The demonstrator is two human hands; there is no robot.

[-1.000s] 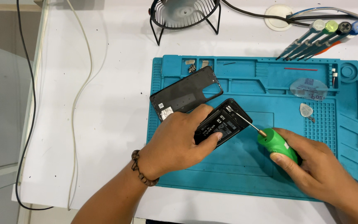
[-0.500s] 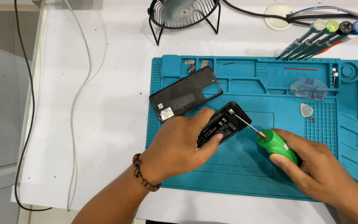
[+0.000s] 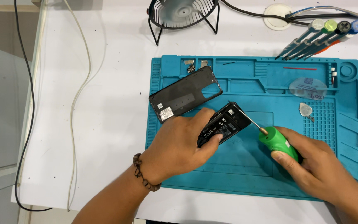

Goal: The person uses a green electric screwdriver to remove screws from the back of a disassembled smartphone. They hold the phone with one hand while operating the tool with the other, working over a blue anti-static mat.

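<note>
My left hand (image 3: 183, 143) grips an opened black phone (image 3: 228, 122), holding it tilted up off a teal repair mat (image 3: 245, 174). My right hand (image 3: 318, 166) holds a screwdriver with a green handle (image 3: 279, 143); its thin metal shaft reaches up-left and the tip touches the phone's upper corner. The phone's detached black back cover (image 3: 185, 93) lies flat on the mat's upper left, just above my left hand.
The mat's top trays hold small metal parts (image 3: 195, 64). A clear round pick (image 3: 307, 87) and a small pick (image 3: 305, 109) lie at right. Several screwdrivers (image 3: 320, 35) rest beyond the mat. A small black fan (image 3: 183, 12) stands behind; cables run along the white table's left side.
My left hand has tipped the phone slightly more upright. The screwdriver tip stays at the phone's upper corner, and my right hand has barely moved.
</note>
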